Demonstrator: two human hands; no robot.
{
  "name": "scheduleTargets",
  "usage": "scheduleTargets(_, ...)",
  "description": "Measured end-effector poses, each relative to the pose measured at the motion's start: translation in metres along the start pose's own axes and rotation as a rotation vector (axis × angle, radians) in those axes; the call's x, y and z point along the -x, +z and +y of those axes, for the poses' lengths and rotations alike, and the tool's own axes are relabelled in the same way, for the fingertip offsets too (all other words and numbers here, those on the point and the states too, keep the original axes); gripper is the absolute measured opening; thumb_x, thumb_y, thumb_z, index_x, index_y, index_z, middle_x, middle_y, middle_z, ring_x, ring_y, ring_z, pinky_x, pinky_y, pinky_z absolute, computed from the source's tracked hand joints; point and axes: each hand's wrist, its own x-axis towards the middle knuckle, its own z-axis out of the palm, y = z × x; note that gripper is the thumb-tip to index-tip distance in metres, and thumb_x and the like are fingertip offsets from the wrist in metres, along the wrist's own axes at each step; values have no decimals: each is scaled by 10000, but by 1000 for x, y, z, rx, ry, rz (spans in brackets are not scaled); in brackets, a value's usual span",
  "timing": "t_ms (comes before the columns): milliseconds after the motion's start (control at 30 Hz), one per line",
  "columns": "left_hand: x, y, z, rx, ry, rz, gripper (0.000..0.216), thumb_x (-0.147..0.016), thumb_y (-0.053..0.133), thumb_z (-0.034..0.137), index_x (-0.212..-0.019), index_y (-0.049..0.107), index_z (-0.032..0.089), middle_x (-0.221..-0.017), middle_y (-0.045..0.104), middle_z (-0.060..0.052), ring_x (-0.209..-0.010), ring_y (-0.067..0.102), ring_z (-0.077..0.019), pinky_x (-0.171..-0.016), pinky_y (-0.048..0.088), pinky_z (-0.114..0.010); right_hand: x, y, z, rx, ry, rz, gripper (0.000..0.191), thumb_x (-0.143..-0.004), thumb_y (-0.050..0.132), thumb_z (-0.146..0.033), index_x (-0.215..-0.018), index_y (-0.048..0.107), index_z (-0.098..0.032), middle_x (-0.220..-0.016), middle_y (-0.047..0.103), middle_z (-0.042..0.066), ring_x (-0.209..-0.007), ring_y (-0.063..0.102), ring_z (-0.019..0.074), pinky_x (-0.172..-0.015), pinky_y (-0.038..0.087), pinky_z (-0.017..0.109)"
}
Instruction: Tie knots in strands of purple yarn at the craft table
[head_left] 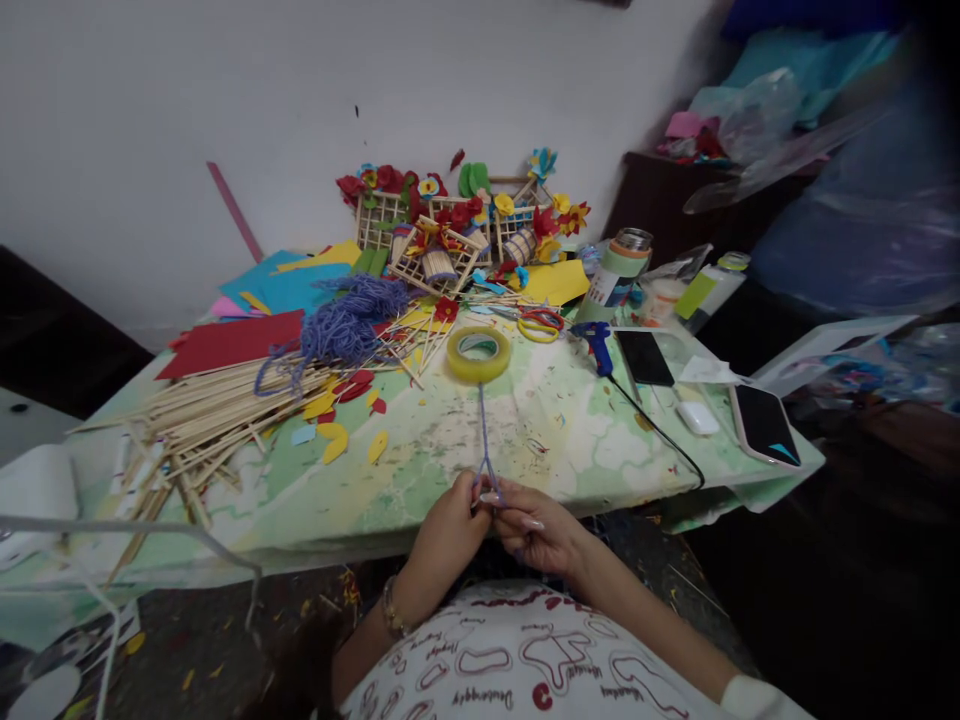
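Purple yarn (484, 430) runs from the roll of clear yellowish tape (478, 372) toward me and splits into strands near my fingers. My left hand (456, 520) pinches the yarn at the table's front edge. Close against it, my right hand (536, 528) also has its fingers closed on the strands. The two hands' fingertips meet, so the exact grip between them is partly hidden. How the yarn's far end is held at the tape roll does not show.
Left are a purple yarn bundle (352, 320), wooden sticks (202, 410) and red paper (232, 343). Stick frames with paper flowers (435, 250) stand behind. Right are scissors (541, 324), a blue glue gun (596, 345) with its cord, a bottle (616, 275) and phones (765, 424).
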Motion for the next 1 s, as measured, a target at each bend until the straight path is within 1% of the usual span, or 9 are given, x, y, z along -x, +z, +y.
scheduleTargets(200,2,-4,-8,20,28,0,69,-720,491,234,-720,434,194,-630,458,36,-580,401,-116,-560,267,-228,2,5,-5,103,0,52,255,-653,669,-235,-728,433,-176,-356,243,-135,-355,76,13,-368,58,161)
scheduleTargets(300,3,-8,-11,42,24,21,82,-722,492,243,-705,427,197,-610,437,42,-571,392,-117,-558,279,-228,3,5,-4,172,-62,128,374,-620,691,-227,-656,319,-199,-340,222,-142,-338,98,17,-363,66,171)
scheduleTargets(367,5,-13,-11,41,58,102,94,-734,477,253,-676,429,196,-677,463,15,-635,424,-131,-599,314,-240,2,5,-2,218,-148,183,441,-600,702,-225,-655,265,-211,-350,234,-147,-326,113,17,-357,69,175)
scheduleTargets(467,5,-19,-8,50,153,311,165,-706,513,249,-592,411,185,-947,475,-62,-917,436,-184,-776,338,-285,1,6,0,284,-240,210,476,-592,701,-245,-664,231,-220,-357,237,-156,-307,122,14,-346,72,178)
scheduleTargets(533,5,-21,-6,136,172,346,188,-688,534,239,-564,407,176,-1032,453,-76,-1010,399,-200,-841,319,-298,0,6,1,331,-272,228,482,-587,698,-264,-671,225,-223,-364,238,-158,-299,132,15,-340,73,180)
scheduleTargets(633,3,-20,-3,533,48,201,164,-695,539,258,-600,441,168,-795,482,-28,-770,460,-134,-694,376,-247,-3,6,3,404,-300,256,481,-582,693,-279,-677,224,-224,-380,245,-158,-307,141,14,-338,79,178)
scheduleTargets(767,-2,-24,-5,1179,-280,-140,338,-754,467,351,-504,325,172,-451,221,69,-392,206,-52,-391,229,-181,-4,5,3,506,-343,297,465,-597,672,-273,-673,217,-224,-382,222,-164,-322,138,14,-347,113,173)
scheduleTargets(867,-3,-34,-10,1323,-510,-382,327,-815,392,322,-543,430,145,-396,111,93,-356,79,-43,-350,122,-170,-3,4,1,532,-340,309,458,-603,661,-268,-680,212,-227,-389,215,-166,-323,134,17,-340,110,171)
scheduleTargets(1000,1,-43,-15,1427,-614,-428,192,-796,373,115,-837,556,74,-402,74,106,-357,69,-43,-360,106,-154,-3,2,0,551,-319,271,450,-613,651,-274,-685,209,-229,-389,236,-164,-323,146,20,-336,107,173)
